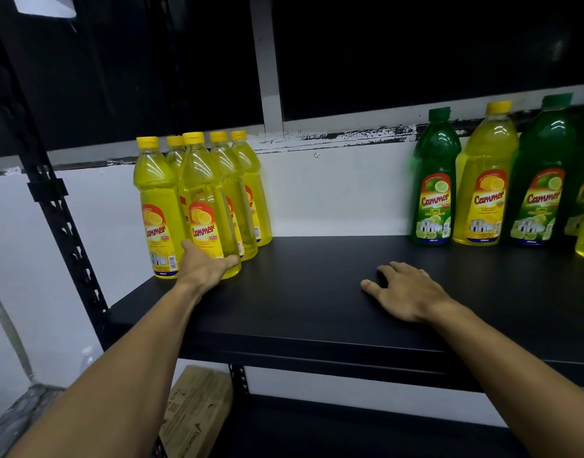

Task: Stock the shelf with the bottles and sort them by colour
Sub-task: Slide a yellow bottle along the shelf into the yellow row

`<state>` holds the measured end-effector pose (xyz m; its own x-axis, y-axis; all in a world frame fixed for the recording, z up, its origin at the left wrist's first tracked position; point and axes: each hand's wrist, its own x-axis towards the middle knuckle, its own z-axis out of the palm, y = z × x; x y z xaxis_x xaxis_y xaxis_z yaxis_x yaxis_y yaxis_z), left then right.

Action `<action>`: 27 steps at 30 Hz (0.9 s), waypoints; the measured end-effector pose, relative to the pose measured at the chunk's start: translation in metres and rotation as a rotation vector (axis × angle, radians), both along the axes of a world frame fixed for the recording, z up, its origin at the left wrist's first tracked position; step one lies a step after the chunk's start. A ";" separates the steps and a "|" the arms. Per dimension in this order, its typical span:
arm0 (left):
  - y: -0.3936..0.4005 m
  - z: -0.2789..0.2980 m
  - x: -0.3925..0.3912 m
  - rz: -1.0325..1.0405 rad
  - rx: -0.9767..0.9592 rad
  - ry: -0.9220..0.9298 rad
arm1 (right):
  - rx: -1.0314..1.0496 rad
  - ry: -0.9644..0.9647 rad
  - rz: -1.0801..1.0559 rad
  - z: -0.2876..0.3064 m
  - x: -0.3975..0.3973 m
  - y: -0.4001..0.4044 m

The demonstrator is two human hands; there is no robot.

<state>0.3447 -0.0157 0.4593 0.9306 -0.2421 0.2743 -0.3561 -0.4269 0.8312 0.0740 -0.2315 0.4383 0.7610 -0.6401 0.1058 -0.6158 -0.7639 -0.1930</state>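
Several yellow bottles stand grouped at the left end of the black shelf (317,292). My left hand (206,264) wraps the base of the front yellow bottle (203,200) in that group. At the right end stand a green bottle (434,180), a yellow bottle (485,180), another green bottle (541,173) and more bottles cut off by the frame edge. My right hand (406,290) rests flat on the shelf in the middle, fingers spread, holding nothing.
A black slotted upright (52,193) frames the shelf on the left. A cardboard box (194,411) sits below the shelf. A white wall runs behind the bottles. The shelf between the two groups holds only my right hand.
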 end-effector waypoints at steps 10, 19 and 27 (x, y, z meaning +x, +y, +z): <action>-0.002 0.000 -0.002 0.016 -0.015 -0.008 | 0.001 0.004 0.006 0.003 -0.001 0.002; 0.001 0.002 -0.004 0.020 0.004 0.060 | 0.010 -0.021 0.007 0.000 0.000 -0.002; 0.012 0.002 -0.031 0.064 0.031 0.068 | 0.036 -0.058 0.010 0.004 -0.002 0.001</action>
<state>0.3132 -0.0033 0.4615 0.9606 -0.1892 0.2036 -0.2708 -0.4724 0.8387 0.0721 -0.2307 0.4426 0.7606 -0.6367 0.1267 -0.5951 -0.7619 -0.2556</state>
